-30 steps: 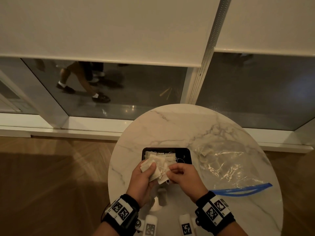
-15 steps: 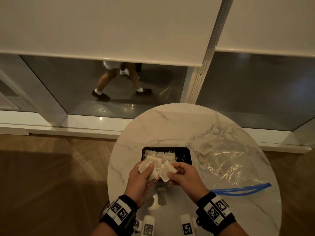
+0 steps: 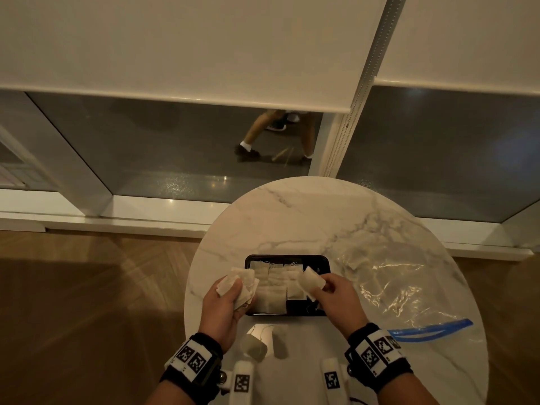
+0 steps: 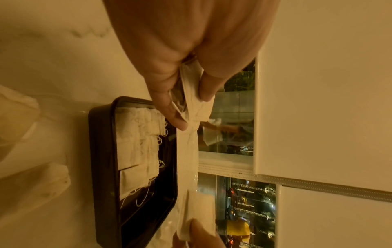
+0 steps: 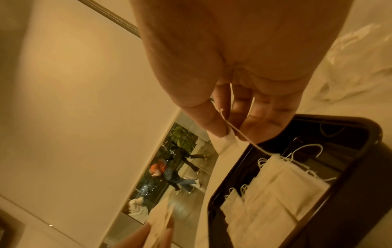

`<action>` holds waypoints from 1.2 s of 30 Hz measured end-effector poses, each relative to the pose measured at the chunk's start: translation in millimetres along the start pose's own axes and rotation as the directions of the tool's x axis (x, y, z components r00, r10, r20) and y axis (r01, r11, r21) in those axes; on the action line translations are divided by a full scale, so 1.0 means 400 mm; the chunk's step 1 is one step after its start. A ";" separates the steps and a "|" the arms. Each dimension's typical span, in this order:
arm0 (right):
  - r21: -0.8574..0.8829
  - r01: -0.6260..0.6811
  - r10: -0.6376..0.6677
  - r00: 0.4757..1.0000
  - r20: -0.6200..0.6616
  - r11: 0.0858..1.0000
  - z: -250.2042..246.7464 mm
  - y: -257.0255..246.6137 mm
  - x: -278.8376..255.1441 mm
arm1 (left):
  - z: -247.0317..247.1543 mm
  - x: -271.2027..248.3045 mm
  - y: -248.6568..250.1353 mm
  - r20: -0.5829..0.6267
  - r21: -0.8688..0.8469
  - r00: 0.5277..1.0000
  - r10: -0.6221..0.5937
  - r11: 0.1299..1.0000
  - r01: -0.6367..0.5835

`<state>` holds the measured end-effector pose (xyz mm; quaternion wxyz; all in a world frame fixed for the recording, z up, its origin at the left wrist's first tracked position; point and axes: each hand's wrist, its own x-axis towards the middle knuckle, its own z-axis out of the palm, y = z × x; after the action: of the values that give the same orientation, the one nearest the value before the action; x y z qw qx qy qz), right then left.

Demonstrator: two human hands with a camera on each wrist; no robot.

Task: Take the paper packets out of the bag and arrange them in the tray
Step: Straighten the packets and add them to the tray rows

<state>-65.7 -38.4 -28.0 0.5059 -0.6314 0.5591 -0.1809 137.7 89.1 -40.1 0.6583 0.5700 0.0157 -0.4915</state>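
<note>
A: Paper packets (image 3: 273, 285), head view: rows fill the tray's (image 3: 287, 257) left part. Left hand (image 3: 225, 305) grips a spare bunch (image 3: 238, 283) at the tray's left edge, probably as a supply. Bag (image 3: 400, 287) lies right of the tray on the bench (image 3: 292, 217).

B: Right hand (image 3: 336, 293)?

A: Pinches one packet (image 3: 311, 280) over the tray's right part, likely placing next.

B: Left wrist view?

A: Fingers (image 4: 167, 107) clamp folded packets above the tray.

B: Right wrist?

A: Thumb and finger pinch a packet corner; string (image 5: 244, 135) trails trayward.

Round marble table (image 3: 306, 223) on wood floor (image 3: 87, 302), beneath blinds (image 3: 175, 45), seemingly dim.
</note>
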 end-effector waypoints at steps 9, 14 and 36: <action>-0.478 -0.029 0.106 0.985 0.135 0.878 0.021 0.060 0.125 | -0.016 0.029 -0.026 -0.004 0.083 0.999 -0.054 0.995 0.054; -0.621 -0.022 0.154 0.975 0.159 0.784 0.068 0.076 0.163 | 0.000 0.027 -0.044 -0.015 0.146 0.998 -0.063 0.987 0.064; -0.563 -0.072 0.165 0.979 0.116 0.823 0.136 0.107 0.178 | -0.009 0.031 -0.050 0.017 0.159 0.992 -0.123 0.980 0.119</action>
<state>-23.0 -72.1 -111.1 0.3539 -0.7274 0.5834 0.0727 132.8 86.6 -63.3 0.5803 0.6115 0.0027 -0.5380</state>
